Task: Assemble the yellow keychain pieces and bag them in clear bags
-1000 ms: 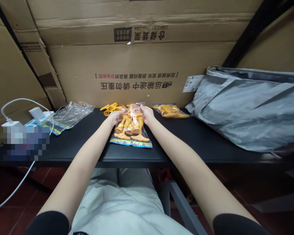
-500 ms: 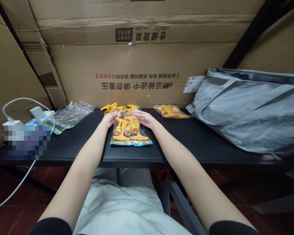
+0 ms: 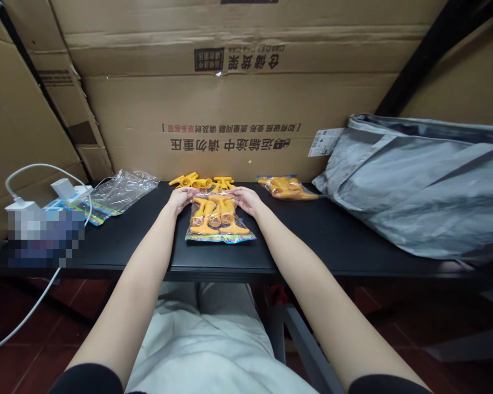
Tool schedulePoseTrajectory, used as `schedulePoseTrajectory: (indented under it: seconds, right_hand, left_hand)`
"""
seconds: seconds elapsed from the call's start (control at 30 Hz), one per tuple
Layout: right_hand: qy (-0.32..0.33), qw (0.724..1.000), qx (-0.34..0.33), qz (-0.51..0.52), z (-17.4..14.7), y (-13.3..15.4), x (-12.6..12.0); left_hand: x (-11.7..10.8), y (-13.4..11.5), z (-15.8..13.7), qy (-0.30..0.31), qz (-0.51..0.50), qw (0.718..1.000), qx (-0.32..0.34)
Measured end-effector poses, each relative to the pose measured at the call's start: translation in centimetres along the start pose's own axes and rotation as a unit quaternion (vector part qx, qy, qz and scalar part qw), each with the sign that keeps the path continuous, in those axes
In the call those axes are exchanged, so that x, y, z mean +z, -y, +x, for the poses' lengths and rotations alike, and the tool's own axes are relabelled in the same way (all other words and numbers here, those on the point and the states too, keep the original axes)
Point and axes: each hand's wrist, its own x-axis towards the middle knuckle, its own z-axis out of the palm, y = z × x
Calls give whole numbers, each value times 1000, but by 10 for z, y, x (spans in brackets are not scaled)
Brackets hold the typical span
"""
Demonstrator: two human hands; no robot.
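A clear plastic bag [image 3: 212,213] with a colourful printed edge lies on the table in front of me, its printed edge towards me. Several yellow T-shaped plastic pieces with round cup ends show through it. At the far left corner of the bag, my left hand [image 3: 181,198] has its fingers closed on the film. My right hand [image 3: 246,200] pinches the far right corner in the same way. Just behind the bag, loose yellow T-shaped pieces [image 3: 191,180] lie in a small pile, partly covered by the film and fingertips.
Another filled bag of yellow pieces [image 3: 285,187] lies at the back right, near a large grey bag [image 3: 414,186]. Flat clear bags [image 3: 123,191] lie at the left, beside white chargers and a cable [image 3: 45,165]. Cardboard [image 3: 230,104] stands behind the black table [image 3: 312,241].
The film at the bag's far end has come down, uncovering more of the loose yellow pieces behind it. My hands have shifted slightly outward; the bag's near edge stays in place.
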Motion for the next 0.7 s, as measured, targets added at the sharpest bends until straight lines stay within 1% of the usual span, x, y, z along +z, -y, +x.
schedulePoseTrajectory:
  seconds: [0.13,0.2,0.27,0.33,0.43,0.5,0.53,0.6,0.7]
  right_hand:
    - [-3,999,-27,-43,2,-2,-1]
    - [-1,994,-60,-93,4,-4,-3]
    - [9,981,-104,-166,6,-6,-4]
    - [17,956,-145,-256,7,-6,-5]
    - [16,899,-193,-393,7,-3,-5]
    - [18,866,-209,-454,4,0,-4]
    - [19,856,-211,-471,3,2,-4]
    - [23,846,-208,-491,-1,5,-2]
    - [18,829,-201,-521,-3,7,-2]
  left_hand:
    - [-2,3,5,-13,88,996,29]
    - [-4,5,7,-13,130,990,45]
    - [-5,6,9,-10,170,983,73]
    - [-6,6,8,-7,212,971,112]
    - [-6,5,4,-6,286,942,174]
    - [-5,4,0,-8,333,921,202]
    - [-4,3,-2,-9,354,911,212]
    - [-3,2,-5,-7,383,895,228]
    - [-1,3,-5,7,404,879,255]
